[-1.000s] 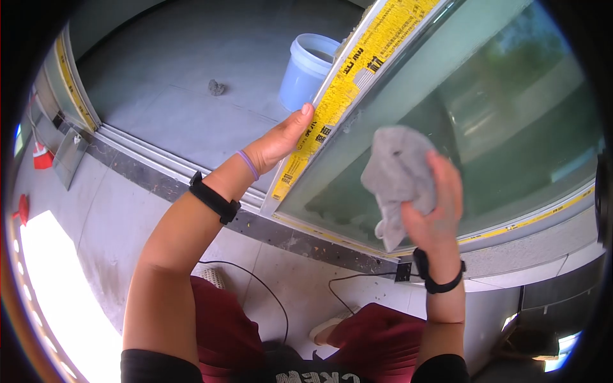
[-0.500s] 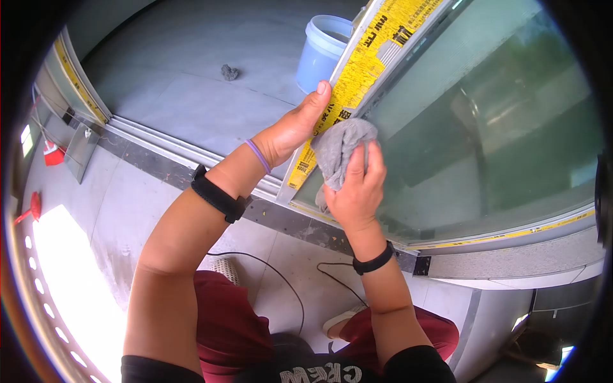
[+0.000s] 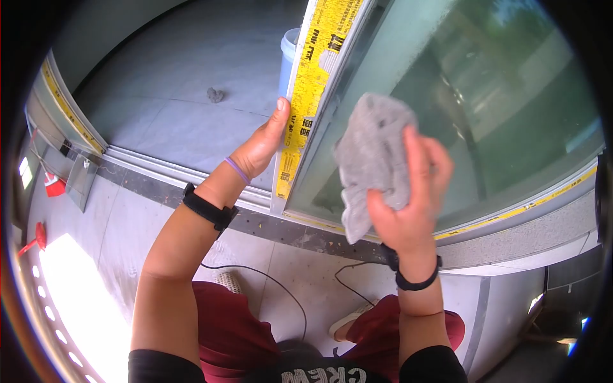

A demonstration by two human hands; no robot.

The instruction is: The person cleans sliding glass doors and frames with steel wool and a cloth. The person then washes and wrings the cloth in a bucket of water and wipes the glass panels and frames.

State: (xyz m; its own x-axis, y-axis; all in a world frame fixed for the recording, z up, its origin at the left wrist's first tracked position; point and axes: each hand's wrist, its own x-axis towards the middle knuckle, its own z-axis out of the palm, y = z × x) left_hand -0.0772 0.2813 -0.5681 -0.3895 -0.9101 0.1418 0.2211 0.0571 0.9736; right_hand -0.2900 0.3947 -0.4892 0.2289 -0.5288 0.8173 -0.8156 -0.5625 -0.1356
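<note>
My left hand (image 3: 263, 142) grips the edge of the door frame (image 3: 311, 83), which is covered in yellow printed tape. Its thumb lies on the near face, while the other fingers are hidden behind the frame. A crumpled grey cloth (image 3: 377, 150) is in my right hand (image 3: 415, 198), pressed under the fingers and thumb against the glass pane (image 3: 485, 127). The cloth lies to the right of the taped frame, over the lower left part of the glass. My right hand is slightly blurred.
Behind the frame a blue bucket (image 3: 288, 60) is partly hidden. A grey lump (image 3: 215, 95) lies on the inner floor. A floor track (image 3: 185, 170) runs below. A black cable (image 3: 281, 284) loops near my feet; a red brush (image 3: 55, 185) stands at the left.
From half a second ago, the cloth and my right hand have moved right, off the taped frame and onto the glass. My left hand stays on the frame; the view has shifted.
</note>
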